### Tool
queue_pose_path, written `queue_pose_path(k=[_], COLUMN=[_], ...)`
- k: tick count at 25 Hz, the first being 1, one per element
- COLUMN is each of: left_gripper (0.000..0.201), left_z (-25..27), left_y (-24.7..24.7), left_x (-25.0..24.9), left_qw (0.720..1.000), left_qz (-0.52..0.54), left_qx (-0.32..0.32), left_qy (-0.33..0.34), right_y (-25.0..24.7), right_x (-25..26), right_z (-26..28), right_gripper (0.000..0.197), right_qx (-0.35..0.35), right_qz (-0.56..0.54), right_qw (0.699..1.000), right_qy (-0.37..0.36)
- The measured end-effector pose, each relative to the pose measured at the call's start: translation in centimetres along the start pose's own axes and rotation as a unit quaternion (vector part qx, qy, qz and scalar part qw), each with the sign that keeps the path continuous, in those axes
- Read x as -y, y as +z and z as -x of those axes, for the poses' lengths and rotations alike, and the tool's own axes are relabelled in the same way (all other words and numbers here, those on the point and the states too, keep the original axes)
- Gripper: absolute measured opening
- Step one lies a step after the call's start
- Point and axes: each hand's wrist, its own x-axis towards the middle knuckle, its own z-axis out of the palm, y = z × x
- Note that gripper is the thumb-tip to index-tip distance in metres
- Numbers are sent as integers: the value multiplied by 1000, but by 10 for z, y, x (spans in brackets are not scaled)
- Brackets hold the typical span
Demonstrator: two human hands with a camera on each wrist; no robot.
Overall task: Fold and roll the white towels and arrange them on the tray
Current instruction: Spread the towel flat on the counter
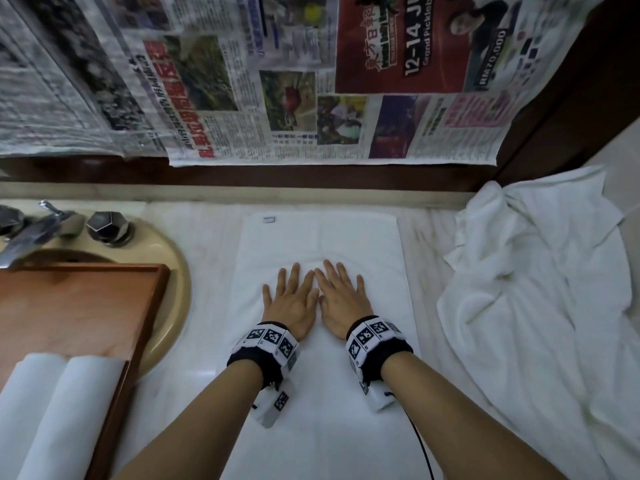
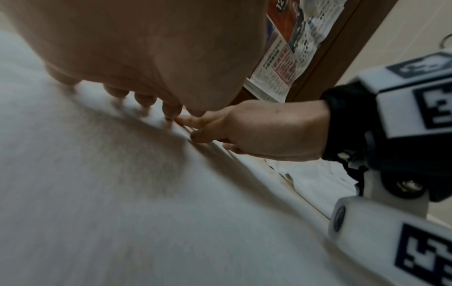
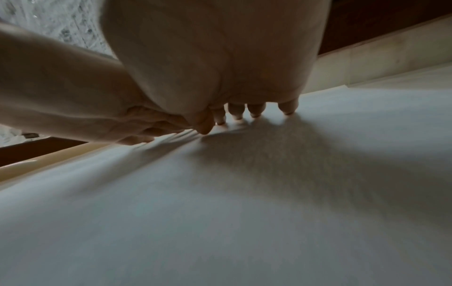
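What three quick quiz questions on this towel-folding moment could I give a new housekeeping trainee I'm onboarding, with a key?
1. True or false: both hands lie flat, fingers straight, on the folded towel.
2. How many rolled towels already sit on the wooden tray? A) none B) two C) four
3. Where does the heap of unfolded towels lie relative to the hands?

Key:
1. True: the left hand and right hand press side by side on it.
2. B, at the tray's near end.
3. On the person's right, on the counter.
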Motion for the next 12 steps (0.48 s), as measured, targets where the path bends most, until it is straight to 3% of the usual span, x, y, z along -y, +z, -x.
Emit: queue_pose_path(k=[5, 10, 12], left_gripper=[53, 57, 58], left_z=[-31, -34, -35], left_y=[-21, -28, -25], left_x=[15, 59, 59], left_qw=[1000, 995, 995], left_qz=[6, -30, -34], left_qx=[-18, -56, -62], left_qy=[-18, -71, -72], right_y=[-23, -40, -52], right_x=[-24, -70, -83], right_z=[-37, -45, -55], right_gripper=[56, 58, 63], right_qx=[31, 42, 16], right_qz=[9, -14, -19], right_qw=[999, 988, 980], right_qy=[27, 146, 195])
